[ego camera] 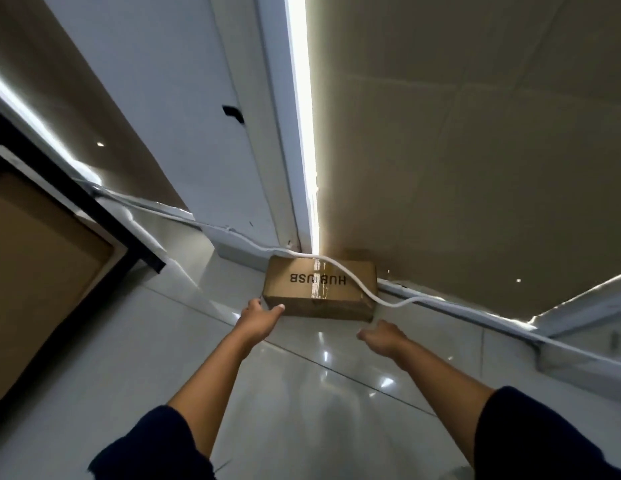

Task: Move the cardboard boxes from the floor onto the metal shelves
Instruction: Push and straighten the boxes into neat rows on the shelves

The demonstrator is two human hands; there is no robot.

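Observation:
A small brown cardboard box (319, 289) printed "HUB USB" lies on the glossy white tiled floor against the base of the wall. A white cable (354, 282) runs across its top. My left hand (259, 317) reaches to the box's near left corner, thumb and fingers spread and touching its edge. My right hand (383, 336) hovers just short of the box's near right corner, fingers loosely curled, holding nothing. Both forearms stretch out from dark sleeves.
A large cardboard sheet (475, 150) leans against the wall on the right. A dark-framed shelf unit holding a big brown box (35, 258) stands at the left. A bright light strip (304, 109) runs up the white wall behind the box.

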